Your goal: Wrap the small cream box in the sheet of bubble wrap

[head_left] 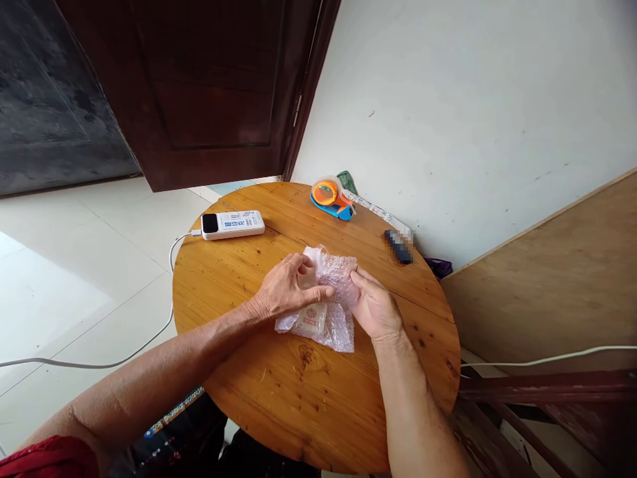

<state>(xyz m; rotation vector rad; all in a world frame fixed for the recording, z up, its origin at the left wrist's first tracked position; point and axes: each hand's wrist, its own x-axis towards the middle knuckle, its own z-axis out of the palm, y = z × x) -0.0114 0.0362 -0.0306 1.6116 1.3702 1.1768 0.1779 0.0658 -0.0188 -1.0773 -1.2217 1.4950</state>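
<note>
A sheet of clear, pinkish bubble wrap [340, 330] lies on the round wooden table [259, 372], partly folded over. Under and between its folds shows a flat, pale packet [312, 318] with a red printed mark; much of it is covered. My left hand [286, 285] lies over the left side of the bundle, fingers bent at its far edge and thumb pressed across the wrap. On the other side my right hand [377, 307] pinches the raised edge of the bubble wrap between thumb and fingers.
A white device [233, 226] with a dark screen and a cable [172, 265] sits at the table's left. Farther back stand an orange-and-blue tape dispenser [332, 198] and a dark blurred object [398, 247]. The wall [472, 119] and door [209, 93] border the far side.
</note>
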